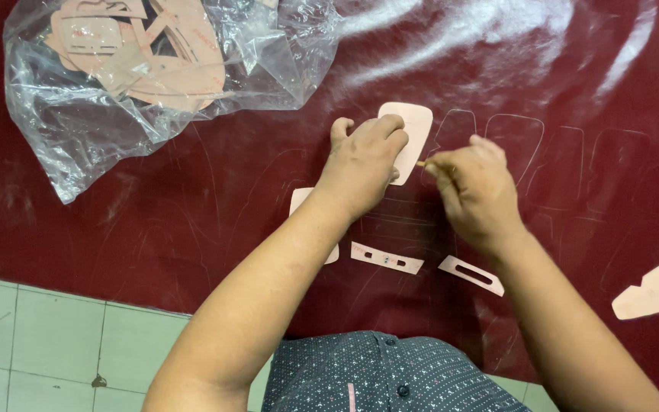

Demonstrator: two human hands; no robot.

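Two hands — left fingers (379,137) flat atop pink template (413,133), right fingers (451,164) pinched around thin marking stick (422,163) beside it.

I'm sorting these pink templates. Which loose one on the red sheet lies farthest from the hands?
The notched pink piece at the far right edge, alone, well clear of the right hand; the others cluster around the left hand.
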